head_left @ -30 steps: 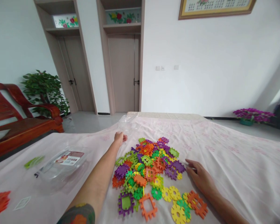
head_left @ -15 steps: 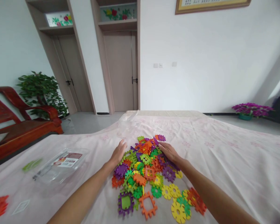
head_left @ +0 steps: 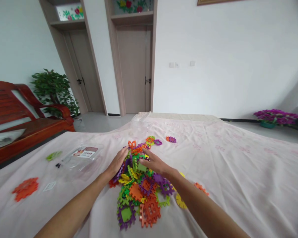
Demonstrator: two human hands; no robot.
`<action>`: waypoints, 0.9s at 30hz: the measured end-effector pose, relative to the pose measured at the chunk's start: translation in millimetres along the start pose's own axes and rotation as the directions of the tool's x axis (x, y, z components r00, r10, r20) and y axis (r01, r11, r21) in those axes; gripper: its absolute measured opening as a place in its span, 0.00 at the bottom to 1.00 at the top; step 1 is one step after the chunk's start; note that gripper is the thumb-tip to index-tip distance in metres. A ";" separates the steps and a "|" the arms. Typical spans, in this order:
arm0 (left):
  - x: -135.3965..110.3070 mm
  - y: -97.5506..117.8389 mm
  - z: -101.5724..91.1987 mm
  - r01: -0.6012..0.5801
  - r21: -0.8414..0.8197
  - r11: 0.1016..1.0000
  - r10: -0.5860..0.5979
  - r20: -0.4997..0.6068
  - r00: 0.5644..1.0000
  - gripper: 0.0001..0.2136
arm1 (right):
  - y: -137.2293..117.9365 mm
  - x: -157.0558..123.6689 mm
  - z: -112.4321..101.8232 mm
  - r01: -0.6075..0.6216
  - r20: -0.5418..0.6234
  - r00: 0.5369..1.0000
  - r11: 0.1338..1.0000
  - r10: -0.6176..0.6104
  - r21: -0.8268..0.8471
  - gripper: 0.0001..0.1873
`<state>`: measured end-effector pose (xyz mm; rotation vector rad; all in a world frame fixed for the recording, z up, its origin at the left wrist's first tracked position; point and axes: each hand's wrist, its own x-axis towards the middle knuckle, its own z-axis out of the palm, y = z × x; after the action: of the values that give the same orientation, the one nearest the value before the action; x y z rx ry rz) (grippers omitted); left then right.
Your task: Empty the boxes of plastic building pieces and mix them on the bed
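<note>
A heap of plastic interlocking pieces (head_left: 139,190) in orange, purple, green and yellow lies on the cloth before me, some square frames and some notched discs. My left hand (head_left: 118,162) rests along the heap's left side, fingers stretched out and touching it. Over the right upper side reaches my right hand (head_left: 155,162), its fingers apart and lying against the pieces. Neither hand grips a piece that I can make out. The pieces under the palms are hidden.
A clear plastic container (head_left: 83,158) with a label lies to the left, near a green piece (head_left: 54,155) and an orange piece (head_left: 26,189). A second clear container (head_left: 139,124) stands farther back. A few loose pieces (head_left: 171,139) lie behind the heap.
My right hand has swept left, pushing pieces inward, and the heap is narrower and taller between my hands. The view has shifted, so the room sits farther right.
</note>
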<state>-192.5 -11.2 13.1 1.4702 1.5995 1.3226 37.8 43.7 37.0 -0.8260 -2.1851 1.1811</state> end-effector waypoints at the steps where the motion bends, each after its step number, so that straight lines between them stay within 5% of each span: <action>1: -9.1 0.5 -7.2 -0.005 0.020 1.000 0.005 0.009 1.000 0.25 | 2.0 -14.7 -12.9 0.021 0.043 0.999 0.999 -0.019 -0.042 0.44; 6: -62.7 3.6 -29.1 -0.138 0.200 0.970 0.086 0.245 0.966 0.40 | 45.1 -113.0 -79.0 -0.099 -0.008 0.994 0.847 0.112 -0.522 0.62; 10: -93.3 5.0 -24.6 -0.280 0.371 0.885 0.107 0.423 0.900 0.57 | 75.1 -153.8 -81.6 -0.152 -0.023 0.984 0.761 0.177 -0.630 0.63; 17: -84.8 14.0 21.6 -0.260 0.424 0.868 0.168 0.243 0.955 0.52 | 49.3 -93.3 -12.7 0.017 -0.003 1.000 0.821 -0.023 -0.570 0.60; 20: -62.9 21.4 35.1 -0.205 0.311 0.928 0.193 0.071 0.979 0.37 | 34.1 -63.0 9.2 0.047 -0.065 0.994 0.889 -0.085 -0.456 0.52; 24: -43.3 37.7 29.9 -0.119 0.002 0.993 0.119 -0.042 0.992 0.25 | 21.7 -31.3 20.8 0.100 -0.174 0.979 0.994 -0.107 -0.049 0.36; 27: -57.8 43.7 5.1 -0.060 -0.026 0.998 0.058 -0.089 0.994 0.23 | 21.4 -23.7 16.6 0.041 -0.264 0.964 0.998 -0.026 0.051 0.34</action>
<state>-159.2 -69.7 40.5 1.4699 1.5963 1.4569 48.3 26.9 7.0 -0.8649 -1.9337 1.0460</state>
